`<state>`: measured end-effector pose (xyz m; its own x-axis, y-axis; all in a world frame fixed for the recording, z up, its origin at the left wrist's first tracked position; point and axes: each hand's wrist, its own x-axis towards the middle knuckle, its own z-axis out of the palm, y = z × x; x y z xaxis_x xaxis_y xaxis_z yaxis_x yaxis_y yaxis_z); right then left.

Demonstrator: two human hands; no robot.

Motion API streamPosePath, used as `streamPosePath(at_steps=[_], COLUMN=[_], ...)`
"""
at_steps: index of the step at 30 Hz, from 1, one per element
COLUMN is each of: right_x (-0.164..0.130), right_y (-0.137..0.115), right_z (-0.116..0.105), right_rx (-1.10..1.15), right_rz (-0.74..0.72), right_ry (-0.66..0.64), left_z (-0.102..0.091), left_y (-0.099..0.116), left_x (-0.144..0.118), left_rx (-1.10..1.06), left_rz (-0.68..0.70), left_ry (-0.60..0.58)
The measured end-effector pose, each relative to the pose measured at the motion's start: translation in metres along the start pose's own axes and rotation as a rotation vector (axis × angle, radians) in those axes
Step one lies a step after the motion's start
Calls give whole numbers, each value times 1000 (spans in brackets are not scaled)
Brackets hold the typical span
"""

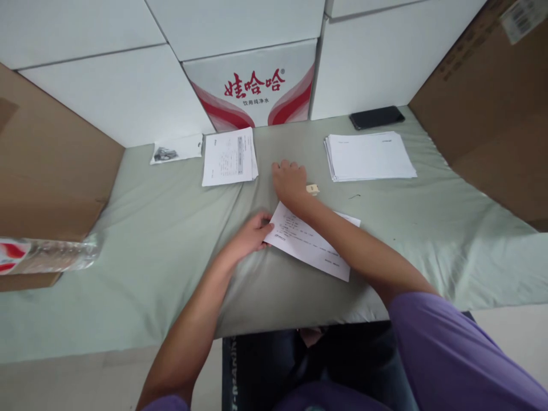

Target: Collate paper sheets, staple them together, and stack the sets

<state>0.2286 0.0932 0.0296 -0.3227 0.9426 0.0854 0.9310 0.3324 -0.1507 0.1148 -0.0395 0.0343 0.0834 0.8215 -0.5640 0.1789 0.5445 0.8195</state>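
Observation:
Between the thumb and fingers of my left hand (256, 232) is the left corner of a white printed sheet of paper (310, 242), which lies slanted in front of me. My right arm crosses over this sheet and hides part of it. Beyond its upper edge, my right hand (290, 181) rests palm down near the cloth with fingers curled under; whatever they hold, if anything, is hidden. Just right of that hand lies a small pale yellow piece (313, 189) with dark marking, its kind unclear.
A stack of printed sheets (226, 157) and a clear packet (180, 149) with dark contents lie back left. Back right are another paper stack (370, 155) and a black phone (377, 117). Cartons (252, 85) wall the back; a water bottle (55, 255) lies at left.

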Motion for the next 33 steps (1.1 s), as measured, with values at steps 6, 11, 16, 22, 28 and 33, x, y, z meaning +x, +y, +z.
streamPosePath(at_steps=[6, 11, 16, 22, 28, 33], right_x=[3, 5, 12, 14, 8, 15], right_y=[10, 15, 25, 33, 44, 64], right_z=[1, 0, -10, -41, -73, -63], right_rx=[84, 153, 386, 747, 1138, 1483], right_rz=[14, 56, 62, -73, -94, -73], right_ry=[-62, -61, -39, -32, -612, -703], left_z=[-5, -4, -12, -85, -134, -126], left_y=[-5, -8, -5, 3, 0, 1], left_x=[1, 4, 4, -27, -38, -13], left_rx=[-21, -19, 0, 191, 5, -172], left_rz=[30, 0, 26, 168, 363, 522], left_ry=[-22, -14, -25, -113, 331, 571])
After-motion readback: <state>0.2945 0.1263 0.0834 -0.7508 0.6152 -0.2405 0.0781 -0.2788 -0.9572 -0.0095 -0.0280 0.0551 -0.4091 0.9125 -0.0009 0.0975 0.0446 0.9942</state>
